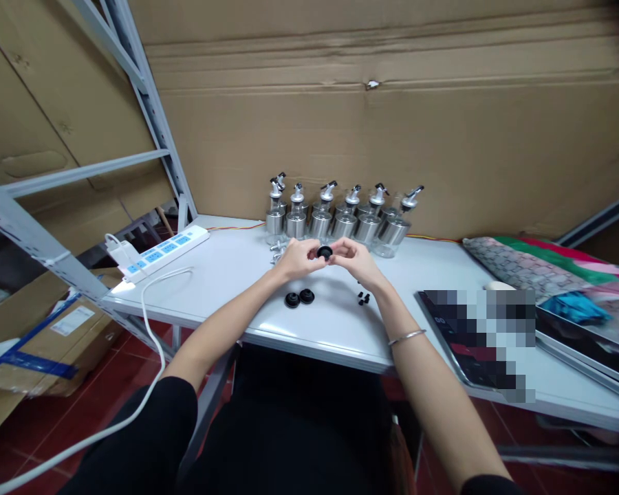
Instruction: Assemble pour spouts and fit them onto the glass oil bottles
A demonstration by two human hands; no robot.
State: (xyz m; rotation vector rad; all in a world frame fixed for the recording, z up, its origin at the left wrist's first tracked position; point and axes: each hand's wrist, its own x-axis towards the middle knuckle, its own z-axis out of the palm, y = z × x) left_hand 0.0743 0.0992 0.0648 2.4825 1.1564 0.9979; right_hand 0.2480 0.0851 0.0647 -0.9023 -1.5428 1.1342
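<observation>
A small round black plastic cap (324, 252) sits pinched between the left hand (300, 258) and right hand (355, 257), both gripping it above the white table (227, 275).

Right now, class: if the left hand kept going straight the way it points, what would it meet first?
The left hand points right, toward the black cap pinched between both hands. It already touches that cap; straight beyond lie the right hand's fingertips. Depth is unclear, but nothing else seems to be between.
</observation>
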